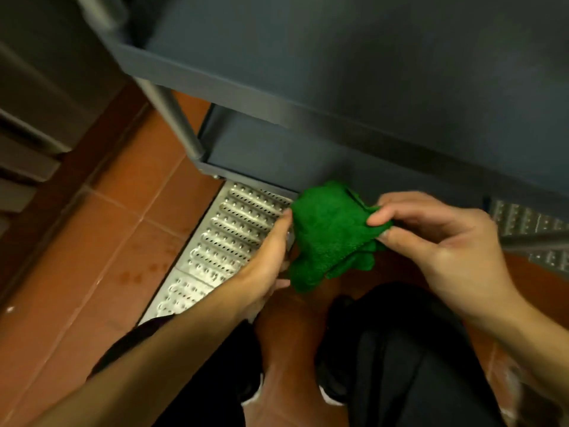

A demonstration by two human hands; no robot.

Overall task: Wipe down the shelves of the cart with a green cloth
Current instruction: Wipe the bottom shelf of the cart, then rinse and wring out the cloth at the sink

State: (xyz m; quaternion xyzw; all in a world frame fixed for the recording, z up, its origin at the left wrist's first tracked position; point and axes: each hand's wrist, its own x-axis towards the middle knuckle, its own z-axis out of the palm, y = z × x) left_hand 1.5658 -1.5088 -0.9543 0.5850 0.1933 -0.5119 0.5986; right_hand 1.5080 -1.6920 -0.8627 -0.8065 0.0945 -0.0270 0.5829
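The green cloth (331, 234), a bright, fuzzy terry fabric bunched into loose folds, sits at frame centre, held in the air below the grey cart (338, 87) shelves. The right hand (443, 238) pinches its right edge between thumb and fingers. The left hand (268, 257) grips its left side.

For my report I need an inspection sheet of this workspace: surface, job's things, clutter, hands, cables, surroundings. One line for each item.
Surface: grey upper shelf and lower shelf of the cart.
Job's things: green cloth, bunched, held in front of the cart, not on a shelf.
Clutter: nothing seen.
Hands: left hand holds the cloth's left edge; right hand pinches its right edge.
Cables: nothing seen.
Surroundings: red-brown floor tiles, perforated metal grate in the floor, metal cart post.
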